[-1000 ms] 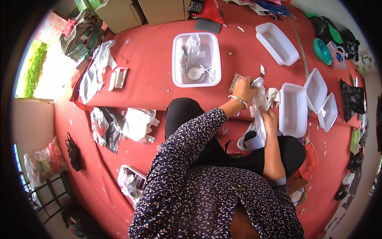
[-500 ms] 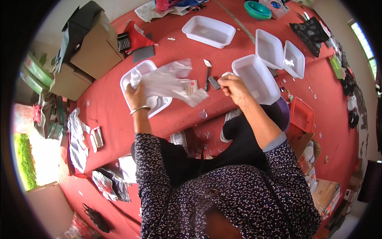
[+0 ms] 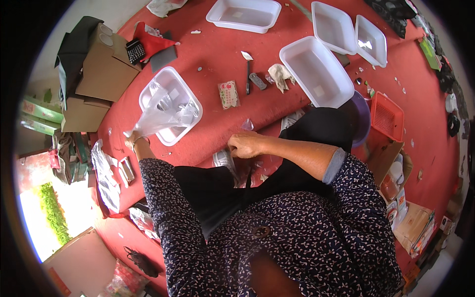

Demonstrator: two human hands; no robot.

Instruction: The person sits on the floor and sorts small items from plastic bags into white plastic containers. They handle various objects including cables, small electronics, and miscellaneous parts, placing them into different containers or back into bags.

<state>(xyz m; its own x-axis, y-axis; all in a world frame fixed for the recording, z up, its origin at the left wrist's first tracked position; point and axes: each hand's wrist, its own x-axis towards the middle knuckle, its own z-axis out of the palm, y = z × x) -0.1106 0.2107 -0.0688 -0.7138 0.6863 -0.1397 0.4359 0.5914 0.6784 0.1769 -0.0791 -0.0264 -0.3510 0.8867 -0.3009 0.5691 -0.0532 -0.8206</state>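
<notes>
My left hand (image 3: 134, 140) is closed on one end of a clear plastic bag (image 3: 157, 118), at the near left corner of a white plastic tray (image 3: 170, 137). The bag stretches from the fingers across the tray; some clear crumpled plastic lies inside, partly covered by it. Low over the table's near edge, above a grey shoe (image 3: 225, 161), my right hand (image 3: 246, 145) has its fingers curled together. Whatever may be in them is hidden. Right of the tray lie a printed card packet (image 3: 229, 95), a black pen-like stick (image 3: 248, 78) and a small dark grey oblong (image 3: 258, 81).
A cream cloth (image 3: 281, 76) lies beside a white tray (image 3: 319, 74); more white trays (image 3: 243, 15) stand farther back. A purple basin (image 3: 362, 119) and a red basket (image 3: 387, 117) are at right. Cardboard boxes (image 3: 106, 69) and a calculator (image 3: 134, 51) are at far left.
My left hand has drawn the bag left and nearer, over the tray. My right hand has moved from beside the cream cloth down to the table's near edge. The view has shifted.
</notes>
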